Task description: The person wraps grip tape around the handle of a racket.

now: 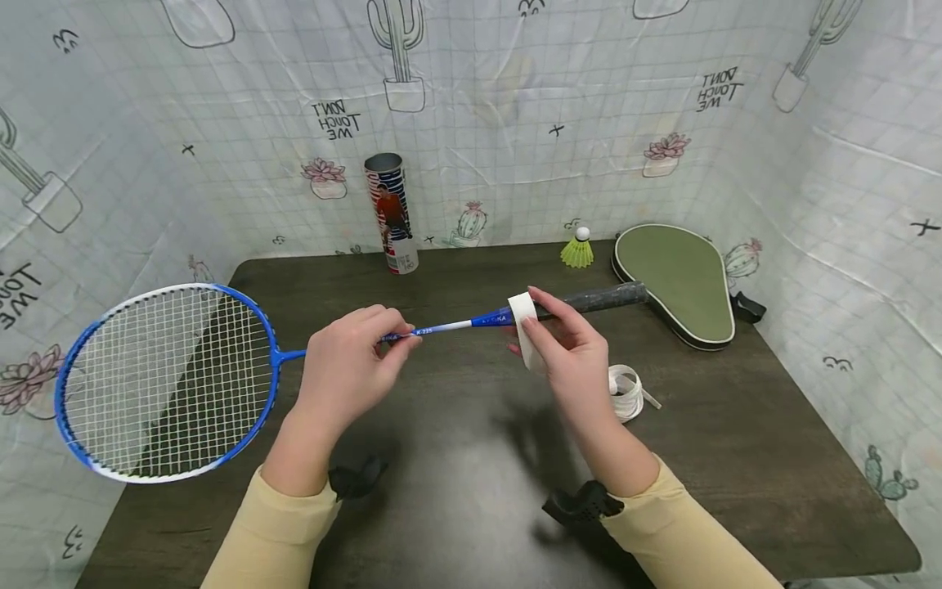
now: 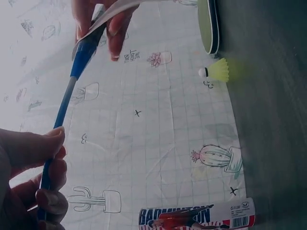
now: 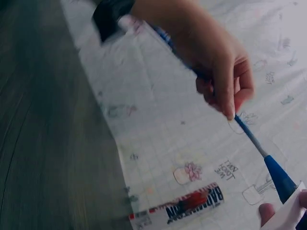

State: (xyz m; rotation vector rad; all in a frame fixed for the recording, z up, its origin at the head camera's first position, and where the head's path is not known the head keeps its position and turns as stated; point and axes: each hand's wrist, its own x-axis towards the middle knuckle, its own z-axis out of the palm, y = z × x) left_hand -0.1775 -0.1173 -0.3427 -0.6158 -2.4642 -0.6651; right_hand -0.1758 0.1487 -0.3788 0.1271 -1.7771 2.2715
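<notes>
One racket spans both hands, head leftmost.

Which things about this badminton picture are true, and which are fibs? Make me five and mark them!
1. The yellow shuttlecock has its white tip pointing up. True.
2. The left hand holds the shaft of the badminton racket. True.
3. The right hand holds the shuttlecock. False: it pinches a white strip by the racket's handle.
4. The shuttlecock tube is lying on its side. False: it stands upright.
5. A white coil lies on the table. True.
</notes>
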